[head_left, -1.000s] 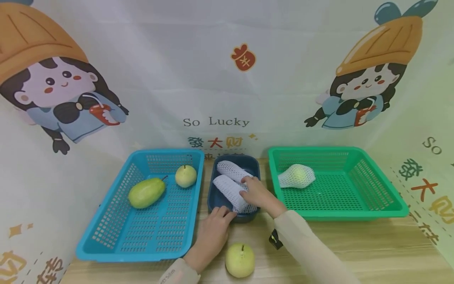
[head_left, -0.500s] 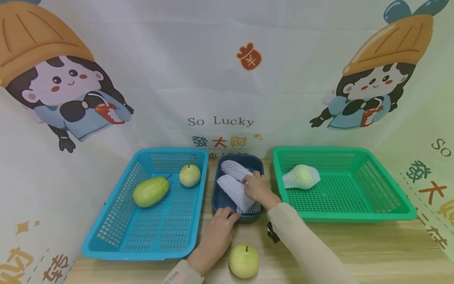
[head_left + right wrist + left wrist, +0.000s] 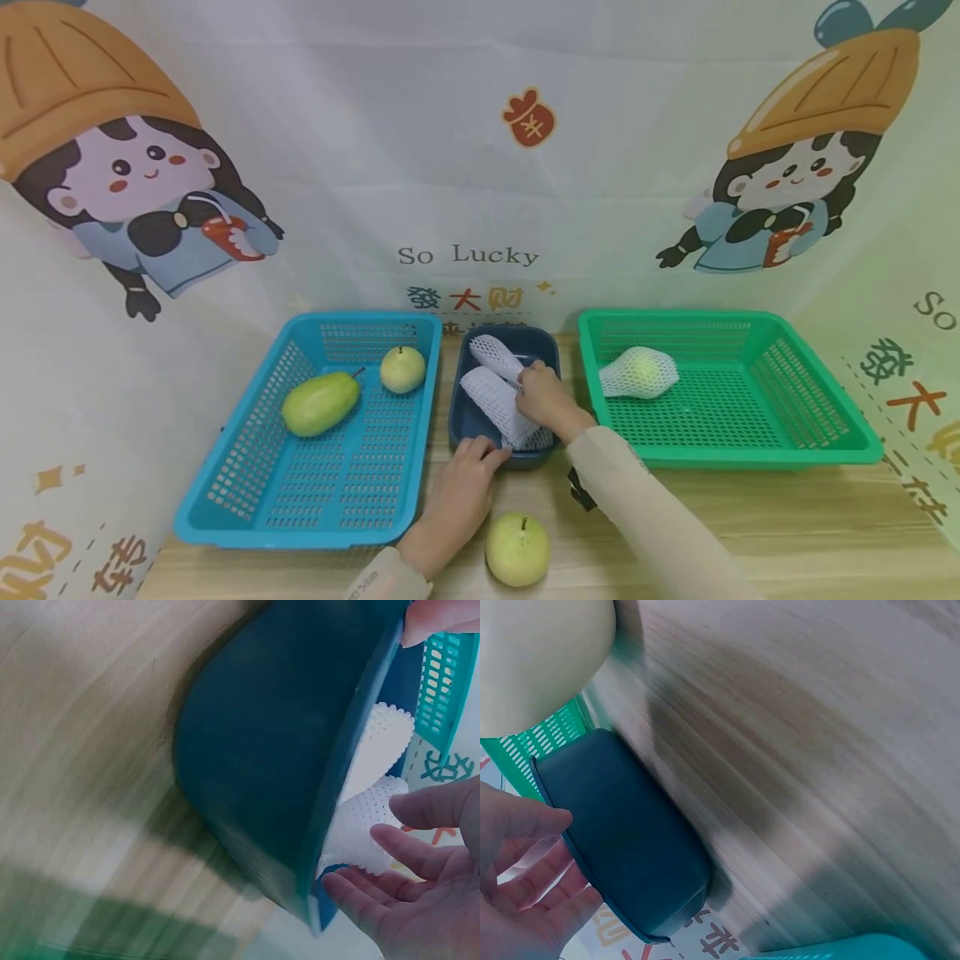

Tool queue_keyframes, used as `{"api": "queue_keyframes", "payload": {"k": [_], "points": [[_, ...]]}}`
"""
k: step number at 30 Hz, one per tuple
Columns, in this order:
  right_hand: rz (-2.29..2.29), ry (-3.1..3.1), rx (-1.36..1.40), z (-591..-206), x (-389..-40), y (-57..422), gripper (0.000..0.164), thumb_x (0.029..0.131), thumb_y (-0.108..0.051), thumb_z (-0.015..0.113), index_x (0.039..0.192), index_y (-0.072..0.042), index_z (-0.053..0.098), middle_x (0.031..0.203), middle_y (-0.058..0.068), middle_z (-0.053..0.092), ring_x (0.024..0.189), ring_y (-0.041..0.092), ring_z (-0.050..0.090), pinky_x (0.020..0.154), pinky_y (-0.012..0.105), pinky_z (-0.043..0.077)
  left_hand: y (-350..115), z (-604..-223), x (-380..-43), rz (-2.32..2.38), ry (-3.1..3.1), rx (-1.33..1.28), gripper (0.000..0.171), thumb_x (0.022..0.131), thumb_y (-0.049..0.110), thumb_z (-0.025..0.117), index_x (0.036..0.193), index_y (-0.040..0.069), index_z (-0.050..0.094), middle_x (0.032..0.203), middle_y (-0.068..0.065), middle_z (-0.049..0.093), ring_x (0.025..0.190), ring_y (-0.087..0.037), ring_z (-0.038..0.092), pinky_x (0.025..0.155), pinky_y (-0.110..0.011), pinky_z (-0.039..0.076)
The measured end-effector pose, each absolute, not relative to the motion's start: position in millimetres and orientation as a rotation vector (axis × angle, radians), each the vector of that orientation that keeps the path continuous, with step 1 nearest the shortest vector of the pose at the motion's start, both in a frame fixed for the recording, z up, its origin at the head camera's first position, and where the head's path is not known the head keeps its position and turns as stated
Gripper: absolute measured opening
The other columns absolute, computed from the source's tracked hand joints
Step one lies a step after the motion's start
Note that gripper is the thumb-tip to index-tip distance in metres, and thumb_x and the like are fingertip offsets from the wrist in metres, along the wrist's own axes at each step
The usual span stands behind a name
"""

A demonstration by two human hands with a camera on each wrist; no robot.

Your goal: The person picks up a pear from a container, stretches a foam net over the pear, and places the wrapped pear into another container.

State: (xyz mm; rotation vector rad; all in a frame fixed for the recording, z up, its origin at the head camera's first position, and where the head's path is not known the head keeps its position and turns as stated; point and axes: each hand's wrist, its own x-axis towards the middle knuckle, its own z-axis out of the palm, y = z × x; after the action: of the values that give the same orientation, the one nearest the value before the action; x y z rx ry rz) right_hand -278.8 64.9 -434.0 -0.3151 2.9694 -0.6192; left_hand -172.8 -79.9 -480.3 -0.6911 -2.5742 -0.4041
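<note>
A dark blue bin (image 3: 466, 421) stands between two baskets, holding two white foam fruit nets. My left hand (image 3: 459, 487) grips its near rim; in the left wrist view the thumb lies on the outside wall and the fingers reach over the rim. Over the bin's right side, my right hand (image 3: 547, 398) pinches the right end of the farther foam net (image 3: 493, 353). The nearer foam net (image 3: 497, 404) lies slanted below it, partly hidden by the right hand. In the right wrist view, thumb and fingertips are at the white mesh (image 3: 364, 825).
On the wooden table (image 3: 675, 533) close to me sits a yellow-green pear (image 3: 517, 550). The blue basket (image 3: 300, 500) on the left holds a green papaya-like fruit (image 3: 321, 404) and another pear (image 3: 402, 369). In the green basket (image 3: 720, 454) lies a netted fruit (image 3: 641, 372).
The head view has shifted slightly. My right hand has closed on the farther net, whose right end now looks narrower and more drawn together. The left hand stays at the bin's rim.
</note>
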Motion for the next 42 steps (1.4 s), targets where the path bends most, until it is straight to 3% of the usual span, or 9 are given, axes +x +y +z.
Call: {"api": "queue_keyframes", "payload": {"k": [9,14,22,32,42], "points": [[-0.836,3.083,-0.373,-416,-270,71,0.008,0.085,-0.006,0.059,0.09,0.0,0.058,0.092,0.013,0.054,0.081,0.024,0.053,0.073,0.036,0.048,-80,-480,-172,-0.411,-2.597,-0.687,0.022,0.081,0.005,0.066,0.101,0.012,0.07,0.091,-0.001,0.059,0.082,-0.014,0.052,0.063,-0.026,0.05],[-0.946,3.164,-0.403,-406,-264,78,0.006,0.084,-0.004,0.06,0.085,-0.003,0.053,0.085,0.011,0.052,0.071,0.023,0.051,0.062,0.034,0.046,-79,-481,-171,-0.419,-2.595,-0.688,0.02,0.082,0.005,0.066,0.101,0.011,0.07,0.091,-0.001,0.059,0.082,-0.014,0.052,0.064,-0.025,0.05],[-1.057,3.233,-0.492,-393,-255,96,0.01,0.082,0.002,0.06,0.082,-0.002,0.051,0.092,0.017,0.054,0.079,0.028,0.051,0.07,0.04,0.047,-79,-482,-170,-0.421,-2.595,-0.69,0.023,0.082,0.004,0.065,0.102,0.012,0.07,0.091,-0.001,0.058,0.083,-0.015,0.052,0.065,-0.025,0.05],[-1.213,3.19,-0.573,-375,-220,117,0.008,0.085,0.0,0.058,0.091,-0.002,0.054,0.092,0.012,0.052,0.065,0.018,0.044,0.058,0.027,0.04,-80,-482,-171,-0.426,-2.584,-0.693,0.023,0.08,0.004,0.066,0.101,0.013,0.07,0.092,-0.001,0.059,0.084,-0.016,0.053,0.063,-0.026,0.051],[-1.359,3.213,-0.676,-375,-182,135,0.021,0.083,0.003,0.062,0.103,-0.004,0.061,0.104,0.01,0.061,0.085,0.018,0.055,0.067,0.028,0.05,-82,-483,-174,-0.43,-2.574,-0.698,0.025,0.079,0.003,0.067,0.102,0.013,0.07,0.093,-0.001,0.059,0.085,-0.015,0.053,0.064,-0.025,0.051]]}}
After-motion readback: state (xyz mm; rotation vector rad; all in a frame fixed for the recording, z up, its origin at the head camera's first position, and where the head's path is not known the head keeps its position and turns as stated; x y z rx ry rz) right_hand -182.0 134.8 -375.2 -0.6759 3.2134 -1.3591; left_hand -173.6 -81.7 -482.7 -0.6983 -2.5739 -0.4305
